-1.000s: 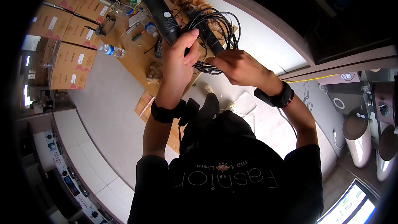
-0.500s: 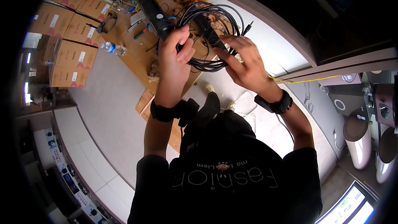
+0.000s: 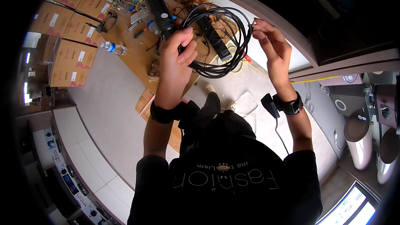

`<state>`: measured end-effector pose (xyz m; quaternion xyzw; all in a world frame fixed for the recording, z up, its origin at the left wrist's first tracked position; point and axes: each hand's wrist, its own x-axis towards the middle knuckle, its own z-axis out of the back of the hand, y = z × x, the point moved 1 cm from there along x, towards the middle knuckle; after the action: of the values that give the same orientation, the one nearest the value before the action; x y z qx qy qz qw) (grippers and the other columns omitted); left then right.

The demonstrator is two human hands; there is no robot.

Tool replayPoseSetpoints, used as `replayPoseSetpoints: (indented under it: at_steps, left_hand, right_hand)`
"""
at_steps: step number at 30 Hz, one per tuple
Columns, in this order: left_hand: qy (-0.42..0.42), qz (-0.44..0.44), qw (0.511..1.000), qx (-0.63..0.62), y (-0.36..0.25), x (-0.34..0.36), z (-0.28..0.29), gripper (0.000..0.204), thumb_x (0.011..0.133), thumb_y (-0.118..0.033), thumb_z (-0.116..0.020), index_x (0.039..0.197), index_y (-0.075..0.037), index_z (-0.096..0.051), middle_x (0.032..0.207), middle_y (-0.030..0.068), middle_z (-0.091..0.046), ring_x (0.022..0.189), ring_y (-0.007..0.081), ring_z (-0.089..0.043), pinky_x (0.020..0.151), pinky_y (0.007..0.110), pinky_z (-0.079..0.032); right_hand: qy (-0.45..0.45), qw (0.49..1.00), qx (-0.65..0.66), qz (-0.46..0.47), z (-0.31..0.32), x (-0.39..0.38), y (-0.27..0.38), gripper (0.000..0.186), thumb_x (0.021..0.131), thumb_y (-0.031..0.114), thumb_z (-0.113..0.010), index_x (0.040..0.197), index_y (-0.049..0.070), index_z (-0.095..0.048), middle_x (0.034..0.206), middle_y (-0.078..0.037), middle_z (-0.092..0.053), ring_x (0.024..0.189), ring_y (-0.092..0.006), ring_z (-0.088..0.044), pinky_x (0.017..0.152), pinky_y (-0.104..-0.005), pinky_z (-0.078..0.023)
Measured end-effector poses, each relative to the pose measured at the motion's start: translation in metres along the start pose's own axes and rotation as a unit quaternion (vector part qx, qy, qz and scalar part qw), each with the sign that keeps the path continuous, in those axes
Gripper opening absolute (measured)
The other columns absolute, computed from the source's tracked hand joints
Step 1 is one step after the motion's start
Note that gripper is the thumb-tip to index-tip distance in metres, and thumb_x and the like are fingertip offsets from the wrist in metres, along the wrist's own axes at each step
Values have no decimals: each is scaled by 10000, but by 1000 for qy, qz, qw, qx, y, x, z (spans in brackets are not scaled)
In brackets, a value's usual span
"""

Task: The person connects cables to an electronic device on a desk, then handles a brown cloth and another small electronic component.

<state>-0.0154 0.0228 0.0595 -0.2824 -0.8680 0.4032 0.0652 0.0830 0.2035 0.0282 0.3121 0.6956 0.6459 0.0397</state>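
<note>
As the head view looks down, a round coil of thin, black, rubbery cable [image 3: 214, 73] is up in the air between two hands, over the far right side of a tan wooden table [image 3: 135, 53]. The left hand [image 3: 177, 50] is curled tight on one side of the loops, and seems to grip the near end of a long, round, black tube [image 3: 156, 2] too. The right hand [image 3: 277, 50] is at the other side. Its thumb and pointing finger look pinched on a small end of the cable. A long, flat, black bar [image 3: 213, 36] shows through the ring; I cannot tell if it hangs or lies on the table.

The cable looks light and bendy. A squeeze should not hurt it, but the loops may slip or spring apart in a loose hold. The best spot is where all the loops bunch together, as in the left fist. The small end is best held by its firm tip.

The tube looks stiff, smooth and maybe heavier, so its far end could tip down. A full fist nearer its middle should hold it best.

A clear plastic bottle with a blue label [image 3: 113, 48] is by the table's left edge.
</note>
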Motion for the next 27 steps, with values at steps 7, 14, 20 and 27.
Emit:
replayPoseSetpoints:
  at_steps: [7, 14, 20, 27]
  left_hand:
    - [-20, -5, 999, 36, 5, -5, -2, 199, 759, -56, -543, 920, -143, -464, 614, -50, -381, 369, 17, -256, 357, 175, -153]
    - [-6, 22, 1000, 19, 5, -6, -2, 201, 759, -51, -542, 916, -148, -461, 606, -47, -379, 365, 20, -263, 342, 176, -156]
    - [-4, 35, 999, -20, 2, -8, 7, 137, 769, -72, -540, 870, -142, -477, 606, -57, -375, 373, 15, -242, 344, 170, -154]
    - [19, 10, 998, -53, -2, 0, 8, 50, 830, -80, -464, 841, -33, -452, 615, -47, -353, 357, -9, -252, 311, 137, -185]
  right_hand:
    - [57, 992, 90, -73, -25, -1, 5, 274, 772, -78, -555, 1042, -52, -514, 947, -93, -589, 857, -134, -565, 782, -244, -460]
    - [35, 997, -22, -65, -30, 2, -3, 172, 758, -65, -554, 916, 0, -566, 814, -43, -598, 736, -79, -546, 626, -202, -445]
    - [-87, 990, -74, 81, -26, -13, -11, 152, 783, -2, -553, 920, 7, -490, 942, -64, -512, 757, -94, -474, 635, -208, -413]
    - [157, 980, -41, -113, -19, -63, -56, 207, 875, 70, -420, 1046, -22, -493, 981, -100, -541, 880, -138, -529, 727, -251, -435]
